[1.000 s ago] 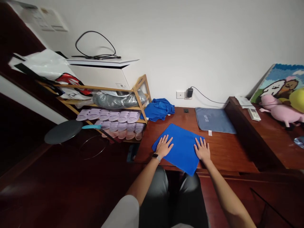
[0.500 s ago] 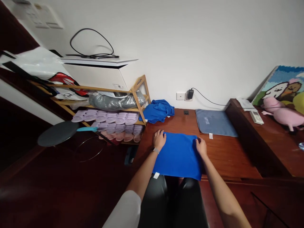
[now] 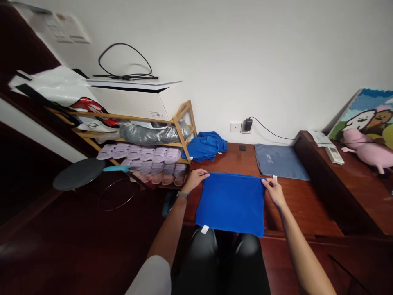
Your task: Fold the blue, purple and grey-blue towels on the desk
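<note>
A bright blue cloth (image 3: 231, 203) lies spread nearly flat over the front of the wooden desk, its near edge at the desk's front edge by my knees. A white tag (image 3: 204, 229) sticks out at its near left corner. My left hand (image 3: 197, 180) pinches the far left corner between thumb and fingers. The far right corner is pinched in the same way by my right hand (image 3: 274, 191). Between the two hands the far edge runs almost straight.
A heap of blue cloths (image 3: 207, 145) sits at the desk's back left, and a folded grey-blue cloth (image 3: 281, 162) at the back right. Left stands a wooden rack (image 3: 184, 137) with lilac slippers (image 3: 145, 155). A round stool (image 3: 79, 174), remote (image 3: 334, 155) and pink plush toy (image 3: 368, 151) flank the desk.
Both hands have moved outward to the cloth's far corners and now pinch them. The far edge is pulled wider and straighter. The whole view has shifted slightly.
</note>
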The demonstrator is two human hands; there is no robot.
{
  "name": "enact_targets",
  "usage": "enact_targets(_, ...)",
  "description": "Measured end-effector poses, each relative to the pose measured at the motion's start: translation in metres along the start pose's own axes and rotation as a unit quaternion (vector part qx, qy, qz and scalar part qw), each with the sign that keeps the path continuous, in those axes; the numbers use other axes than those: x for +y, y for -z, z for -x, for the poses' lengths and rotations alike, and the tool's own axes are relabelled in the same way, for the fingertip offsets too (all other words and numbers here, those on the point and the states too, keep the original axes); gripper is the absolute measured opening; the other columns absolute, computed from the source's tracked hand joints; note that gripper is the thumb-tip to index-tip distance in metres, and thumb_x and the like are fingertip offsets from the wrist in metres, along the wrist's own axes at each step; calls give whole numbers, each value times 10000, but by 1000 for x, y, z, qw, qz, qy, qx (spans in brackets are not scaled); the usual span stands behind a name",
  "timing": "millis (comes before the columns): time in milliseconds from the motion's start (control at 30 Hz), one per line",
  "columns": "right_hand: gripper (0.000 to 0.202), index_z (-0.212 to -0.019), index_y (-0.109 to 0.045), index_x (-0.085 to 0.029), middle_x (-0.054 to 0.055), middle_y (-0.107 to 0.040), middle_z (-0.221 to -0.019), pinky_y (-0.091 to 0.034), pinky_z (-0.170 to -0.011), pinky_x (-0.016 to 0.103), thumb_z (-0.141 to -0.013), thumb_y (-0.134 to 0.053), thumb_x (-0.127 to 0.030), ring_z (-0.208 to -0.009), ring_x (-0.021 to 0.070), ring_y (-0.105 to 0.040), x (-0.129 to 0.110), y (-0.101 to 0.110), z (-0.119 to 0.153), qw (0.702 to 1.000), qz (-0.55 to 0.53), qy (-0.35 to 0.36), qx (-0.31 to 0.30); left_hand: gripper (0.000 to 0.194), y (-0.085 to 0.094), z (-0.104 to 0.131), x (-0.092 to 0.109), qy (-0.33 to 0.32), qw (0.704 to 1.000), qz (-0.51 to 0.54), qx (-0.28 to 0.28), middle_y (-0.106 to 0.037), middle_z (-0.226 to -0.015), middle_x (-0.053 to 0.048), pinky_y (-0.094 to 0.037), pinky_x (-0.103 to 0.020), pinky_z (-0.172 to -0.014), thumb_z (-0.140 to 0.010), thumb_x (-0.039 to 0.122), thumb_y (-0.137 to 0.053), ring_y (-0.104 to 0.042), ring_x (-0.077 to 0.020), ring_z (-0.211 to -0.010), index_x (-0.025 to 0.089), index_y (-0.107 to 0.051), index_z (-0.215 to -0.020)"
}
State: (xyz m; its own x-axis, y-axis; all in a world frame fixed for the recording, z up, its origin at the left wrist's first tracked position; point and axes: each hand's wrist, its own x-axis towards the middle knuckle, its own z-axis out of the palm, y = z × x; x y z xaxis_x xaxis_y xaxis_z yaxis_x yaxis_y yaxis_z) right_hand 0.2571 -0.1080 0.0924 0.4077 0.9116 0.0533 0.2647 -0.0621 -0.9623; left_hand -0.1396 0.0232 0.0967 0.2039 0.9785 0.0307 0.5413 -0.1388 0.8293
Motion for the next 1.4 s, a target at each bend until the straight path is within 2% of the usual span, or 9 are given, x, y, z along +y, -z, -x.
enact_targets(367, 403, -817, -779, -210, 68, -771, -850, -595, -735, 346, -690, -914, -568, -792, 223, -704, -82, 86, 109, 995, -51, 86, 15, 323, 96, 140, 102, -97, 989, 100, 58, -829, -871, -45, -639, -340, -780, -743, 522, -882, -777, -237, -821, 230, -839, -874)
enact_targets(500, 374, -772, -737, -211, 49, -740, -826, -568, -664, 301, -685, -937, -515, -745, 190, -672, -92, 99, 112, 991, -65, 113, 19, 290, 112, 149, 122, -130, 986, 75, 76, -832, -882, -29, -644, -341, -763, -774, 512, -867, -772, -233, -813, 260, -852, -916)
enact_targets(600, 384, -806, -728, -207, 33, -718, -805, -539, -655, 283, -697, -933, -512, -709, 163, -634, -84, 91, 82, 992, -68, 99, 23, 305, 114, 118, 115, -116, 990, 60, 61, -838, -926, -36, -644, -337, -800, -785, 507, -860, -780, -231, -844, 256, -852, -958)
enact_targets(733, 531, -901, -730, -187, 67, -732, -849, -568, -756, 342, -666, -886, -637, -785, 206, -666, -58, 47, 10, 996, -64, 62, 6, 346, 87, 41, 81, -76, 996, 43, -16, -834, -1024, -92, -626, -394, -936, -816, 493, -826, -788, -268, -975, 205, -839, -1007)
enact_targets(833, 706, -1104, -725, -135, 178, -755, -1052, -571, -928, 468, -738, -729, -738, -976, 299, -700, -28, 0, -27, 998, 7, 31, 55, 346, 41, 1, 48, -52, 998, -38, 16, -798, -1185, -153, -564, -462, -1070, -916, 435, -733, -748, -297, -1140, 163, -811, -1115)
enact_targets(933, 748, -1356, -641, -85, 253, -660, -1373, -440, -1152, 534, -937, -449, -674, -1290, 341, -608, 12, -41, -23, 979, 159, 66, 106, 366, -16, 4, 15, -88, 980, -167, 67, -698, -1403, -164, -437, -469, -1216, -1029, 371, -565, -616, -283, -1369, 165, -766, -1254)
enact_targets(1067, 700, -1572, -489, -119, 166, -416, -1672, -212, -1300, 493, -1041, -271, -520, -1583, 289, -306, 60, -72, 14, 924, 366, 108, -20, 523, -75, 40, -22, -121, 951, -285, 18, -450, -1661, -122, -311, -487, -1294, -1073, 437, -457, -381, -286, -1564, 199, -579, -1523)
enact_targets(1233, 720, -1687, -284, -143, 106, -207, -1761, -89, -1321, 498, -1076, -215, -517, -1640, 274, -143, 72, -76, 30, 861, 494, 48, -113, 651, -80, 48, -41, -79, 935, -344, -17, -299, -1730, -119, -208, -513, -1325, -1087, 508, -356, -253, -282, -1617, 196, -372, -1658)
enact_targets(1400, 722, -1681, -298, -130, 102, -254, -1748, -99, -1324, 498, -1088, -125, -503, -1641, 262, -140, 64, -75, 10, 880, 461, 66, -93, 617, -90, 32, -14, -113, 933, -343, -1, -353, -1709, -126, -160, -507, -1336, -1106, 410, -248, -258, -274, -1616, 157, -384, -1652)
